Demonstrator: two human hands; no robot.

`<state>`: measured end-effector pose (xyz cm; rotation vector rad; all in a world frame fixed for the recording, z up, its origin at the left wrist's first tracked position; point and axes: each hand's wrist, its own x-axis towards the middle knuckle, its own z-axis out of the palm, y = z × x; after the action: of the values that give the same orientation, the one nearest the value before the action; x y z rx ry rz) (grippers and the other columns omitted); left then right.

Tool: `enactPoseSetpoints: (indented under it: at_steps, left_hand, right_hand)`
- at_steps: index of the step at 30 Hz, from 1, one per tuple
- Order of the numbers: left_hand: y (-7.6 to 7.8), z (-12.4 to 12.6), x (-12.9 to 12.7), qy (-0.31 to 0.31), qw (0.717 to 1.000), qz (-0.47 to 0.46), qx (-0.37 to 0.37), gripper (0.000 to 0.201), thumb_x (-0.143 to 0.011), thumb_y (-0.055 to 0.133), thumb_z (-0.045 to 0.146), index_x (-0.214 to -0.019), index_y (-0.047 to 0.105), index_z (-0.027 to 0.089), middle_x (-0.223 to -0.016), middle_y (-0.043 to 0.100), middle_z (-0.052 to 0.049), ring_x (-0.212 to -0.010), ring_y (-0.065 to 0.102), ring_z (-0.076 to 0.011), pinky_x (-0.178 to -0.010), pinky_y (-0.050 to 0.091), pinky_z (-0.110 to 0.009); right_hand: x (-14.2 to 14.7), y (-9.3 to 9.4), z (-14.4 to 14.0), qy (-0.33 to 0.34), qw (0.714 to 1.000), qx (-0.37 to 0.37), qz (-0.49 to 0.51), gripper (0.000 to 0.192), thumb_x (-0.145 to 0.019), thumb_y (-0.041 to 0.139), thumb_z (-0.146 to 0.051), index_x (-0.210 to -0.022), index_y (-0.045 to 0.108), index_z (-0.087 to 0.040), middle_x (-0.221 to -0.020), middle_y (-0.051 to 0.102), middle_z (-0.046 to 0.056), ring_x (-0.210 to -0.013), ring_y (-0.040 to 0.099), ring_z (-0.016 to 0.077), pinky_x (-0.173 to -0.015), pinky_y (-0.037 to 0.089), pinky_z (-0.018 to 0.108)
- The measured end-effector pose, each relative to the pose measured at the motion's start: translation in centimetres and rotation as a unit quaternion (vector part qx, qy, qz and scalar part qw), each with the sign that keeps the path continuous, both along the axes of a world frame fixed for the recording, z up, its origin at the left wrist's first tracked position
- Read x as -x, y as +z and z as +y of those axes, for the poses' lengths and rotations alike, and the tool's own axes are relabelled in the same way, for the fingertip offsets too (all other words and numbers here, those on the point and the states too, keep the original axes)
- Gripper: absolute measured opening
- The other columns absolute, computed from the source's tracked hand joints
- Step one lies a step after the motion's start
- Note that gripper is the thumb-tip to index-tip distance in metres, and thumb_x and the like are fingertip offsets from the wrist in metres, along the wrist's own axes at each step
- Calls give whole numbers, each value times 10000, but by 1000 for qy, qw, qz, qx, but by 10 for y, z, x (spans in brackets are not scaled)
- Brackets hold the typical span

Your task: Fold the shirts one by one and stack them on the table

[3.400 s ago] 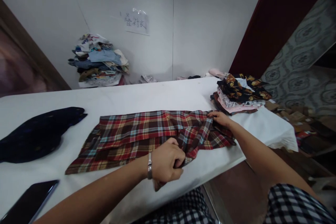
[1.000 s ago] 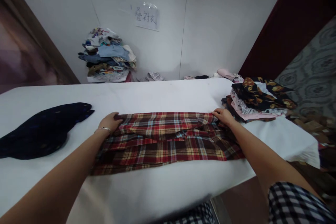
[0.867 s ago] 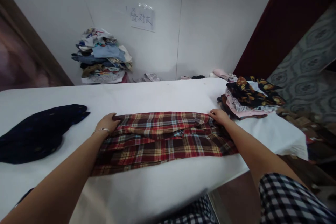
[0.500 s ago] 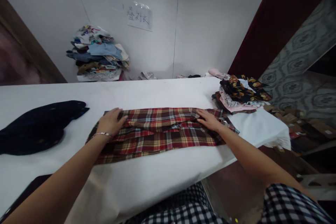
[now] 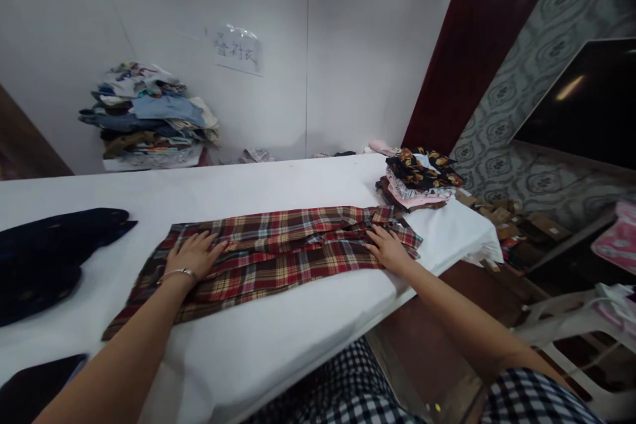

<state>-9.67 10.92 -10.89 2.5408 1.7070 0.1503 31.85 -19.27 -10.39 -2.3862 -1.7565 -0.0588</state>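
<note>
A red, brown and yellow plaid shirt [image 5: 278, 258] lies on the white-covered table [image 5: 293, 324], folded into a long strip running left to right. My left hand [image 5: 191, 257] rests on its left part, fingers spread and flat on the cloth. Near the other end, my right hand [image 5: 390, 248] lies with fingers stretched over the fabric around the collar or cuff area, which I cannot make out exactly. Neither hand grasps the cloth. To the left of the shirt lies a dark navy garment [image 5: 54, 255].
A tall pile of mixed clothes [image 5: 154, 116] stands at the back left by the wall. Folded garments [image 5: 420, 179] are stacked at the table's right end. A black object [image 5: 42, 387] sits front left. A white plastic chair [image 5: 571, 324] stands at the right.
The view has turned to the right. Both hands have slid toward me over the shirt, with fingers still spread. More of the shirt's left end shows beside my left forearm.
</note>
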Motion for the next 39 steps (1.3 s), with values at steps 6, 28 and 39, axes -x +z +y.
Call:
enactPoseSetpoints:
  at_steps: [6, 28, 39]
  left_hand:
    - [4, -8, -2, 13, 1000, -3, 2, 575, -907, 264, 455, -1385, 475, 215, -1517, 345, -49, -1410, 259, -257, -1142, 190, -504]
    - [11, -18, 5, 56, 988, -144, 1, 429, -907, 351, 332, -1206, 627, 193, -1355, 562, -45, -1276, 469, -165, -1086, 299, -267]
    - [45, -19, 57, 287, 951, -81, 77, 741, -798, 376, 667, -1188, 609, 82, -1240, 598, -241, -1109, 587, -373, -826, 494, -430]
  right_hand:
    - [37, 9, -2, 55, 996, -63, 38, 502, -957, 355, -445, -1390, 456, -210, -1500, 365, 96, -1422, 248, 255, -1129, 224, 539]
    - [114, -8, 93, 151, 988, 14, 43, 596, -951, 281, -535, -1449, 360, -217, -1552, 252, 90, -1445, 170, 250, -1147, 171, 489]
    - [110, -24, 95, 169, 985, -23, 26, 531, -948, 341, -491, -1415, 424, -252, -1525, 318, 105, -1427, 229, 278, -1120, 218, 530]
